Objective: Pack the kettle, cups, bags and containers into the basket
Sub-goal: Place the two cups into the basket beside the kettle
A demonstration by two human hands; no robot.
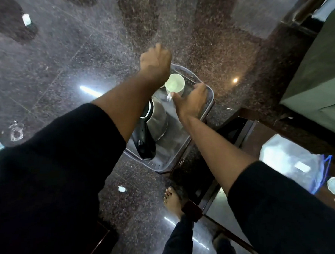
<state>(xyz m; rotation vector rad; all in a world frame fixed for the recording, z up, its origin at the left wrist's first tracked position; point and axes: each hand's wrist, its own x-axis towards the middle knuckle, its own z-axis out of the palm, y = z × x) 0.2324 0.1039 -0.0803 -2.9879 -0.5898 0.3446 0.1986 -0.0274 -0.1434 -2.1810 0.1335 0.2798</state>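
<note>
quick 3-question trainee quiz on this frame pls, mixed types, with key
1. True or false: the kettle lies inside the basket.
2. Which hand is nearest the white cup's handle? A) left hand B) right hand C) neither, both are away from the basket
3. Fill in: the basket sits on the dark speckled ____.

Key
1. True. The kettle lies on its side in the basket, black handle toward the camera.
2. B. The right hand rests at the basket's rim beside the cup's handle; the left hand hovers over the far corner, its fingers hidden.
3. Floor.
</note>
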